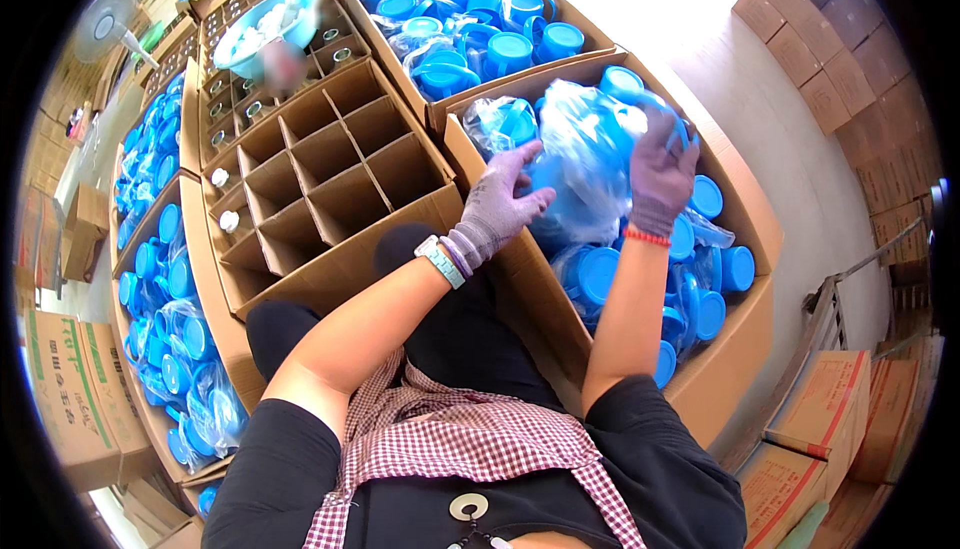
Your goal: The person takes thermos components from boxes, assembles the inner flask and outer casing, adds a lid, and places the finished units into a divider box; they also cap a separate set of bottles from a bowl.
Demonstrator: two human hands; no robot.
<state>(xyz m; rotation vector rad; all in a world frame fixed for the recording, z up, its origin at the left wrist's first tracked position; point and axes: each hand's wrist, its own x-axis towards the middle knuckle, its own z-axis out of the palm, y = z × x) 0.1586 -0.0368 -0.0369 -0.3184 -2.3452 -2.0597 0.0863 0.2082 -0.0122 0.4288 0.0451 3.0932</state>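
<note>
My left hand (pixel 500 199), in a grey-purple knit glove, is at the left edge of a clear plastic bag (pixel 585 149). Its thumb and fingers are apart, with nothing visible between them. On the bag's other side my right hand (pixel 662 169), gloved alike, is raised with its fingers blurred, so its grip is unclear. Bag and hands are over an open carton (pixel 715 384) of blue plastic lidded pieces (pixel 597 274), several in clear wrap. To the left of my left hand stands a divided carton (pixel 330 164). White-topped items (pixel 229 221) sit in two of its left-hand cells.
Another carton of blue pieces (pixel 510 54) stands beyond, and more (pixel 170 299) line the left. A light-blue basin (pixel 265 29) rests on a far divided carton holding glass pieces. A fan (pixel 108 21) is far left; stacked boxes (pixel 825 404) and a metal cart (pixel 828 319) are right.
</note>
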